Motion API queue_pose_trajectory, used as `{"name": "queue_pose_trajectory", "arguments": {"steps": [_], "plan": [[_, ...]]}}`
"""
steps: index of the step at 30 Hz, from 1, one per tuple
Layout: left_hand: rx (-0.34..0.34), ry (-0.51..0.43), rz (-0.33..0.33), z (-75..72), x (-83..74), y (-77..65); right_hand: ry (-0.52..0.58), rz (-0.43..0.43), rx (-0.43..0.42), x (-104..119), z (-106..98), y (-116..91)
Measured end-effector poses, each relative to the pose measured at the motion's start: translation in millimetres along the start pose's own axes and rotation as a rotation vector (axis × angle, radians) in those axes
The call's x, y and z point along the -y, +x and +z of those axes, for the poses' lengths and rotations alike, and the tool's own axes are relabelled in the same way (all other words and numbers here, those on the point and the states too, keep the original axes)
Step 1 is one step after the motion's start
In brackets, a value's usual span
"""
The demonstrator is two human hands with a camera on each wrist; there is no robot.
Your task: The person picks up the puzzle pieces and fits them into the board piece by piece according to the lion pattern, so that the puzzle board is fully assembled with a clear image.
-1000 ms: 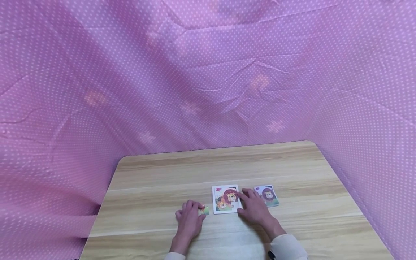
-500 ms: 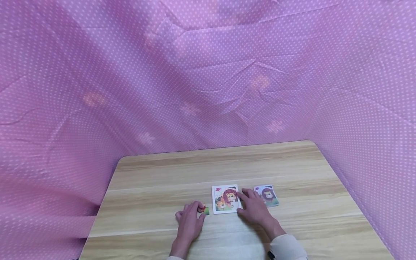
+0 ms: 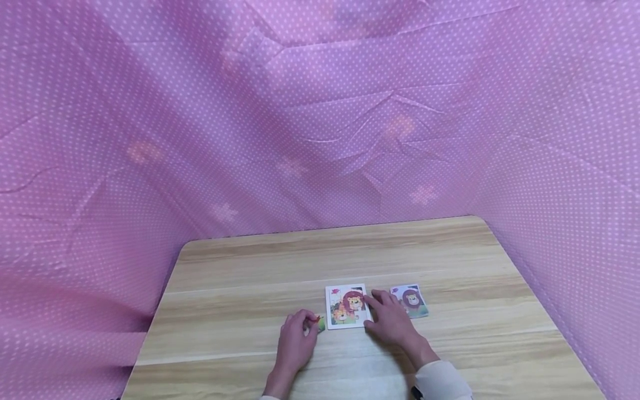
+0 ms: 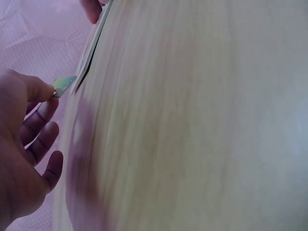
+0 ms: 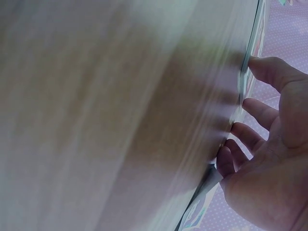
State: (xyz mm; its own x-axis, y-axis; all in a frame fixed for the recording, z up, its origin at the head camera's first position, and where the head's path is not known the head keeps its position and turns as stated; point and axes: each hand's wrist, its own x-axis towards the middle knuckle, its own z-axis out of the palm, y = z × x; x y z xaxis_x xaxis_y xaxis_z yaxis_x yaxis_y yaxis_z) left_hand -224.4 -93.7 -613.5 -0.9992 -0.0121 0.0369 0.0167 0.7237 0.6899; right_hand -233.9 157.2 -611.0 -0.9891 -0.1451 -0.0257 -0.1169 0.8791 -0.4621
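Observation:
My left hand (image 3: pixel 295 341) pinches a small jigsaw piece (image 3: pixel 321 324) between thumb and forefinger. Green and red show on it in the head view; in the left wrist view the same jigsaw piece (image 4: pixel 65 84) is tilted up off the table, and the other fingers are loosely bent. Just right of it lies a white-framed puzzle board (image 3: pixel 328 311) with a lion and a tiger, a pale gap at its lower right. My right hand (image 3: pixel 392 319) touches the board's right edge with spread fingers, thumb near the lower corner. In the right wrist view its thumb (image 5: pixel 264 67) meets the board's side.
A square lion picture (image 3: pixel 413 301) lies right of the board, partly behind my right hand. The wooden table (image 3: pixel 240 278) has rounded far corners. Pink dotted cloth (image 3: pixel 320 139) hangs around its back and sides.
My left hand has picked up the jigsaw piece, turned it so red shows, and shifted slightly right toward the board. The right hand has stayed at the board's edge.

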Motion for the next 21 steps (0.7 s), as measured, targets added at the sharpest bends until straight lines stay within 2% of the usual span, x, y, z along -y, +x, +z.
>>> {"name": "queue_pose_trajectory", "arguments": {"steps": [5, 11, 21], "plan": [[0.004, -0.019, 0.009, 3.2, -9.9, -1.0, 0.004, 0.001, 0.0, -0.6, 0.4, -0.5], [-0.012, -0.034, 0.08, 8.6, -22.7, -2.3, 0.02, 0.007, 0.008, -1.0, -0.8, -2.2], [0.036, 0.0, 0.117, 25.1, -37.6, -5.6, 0.02, -0.01, 0.009, -4.9, -2.4, -7.1]]}}
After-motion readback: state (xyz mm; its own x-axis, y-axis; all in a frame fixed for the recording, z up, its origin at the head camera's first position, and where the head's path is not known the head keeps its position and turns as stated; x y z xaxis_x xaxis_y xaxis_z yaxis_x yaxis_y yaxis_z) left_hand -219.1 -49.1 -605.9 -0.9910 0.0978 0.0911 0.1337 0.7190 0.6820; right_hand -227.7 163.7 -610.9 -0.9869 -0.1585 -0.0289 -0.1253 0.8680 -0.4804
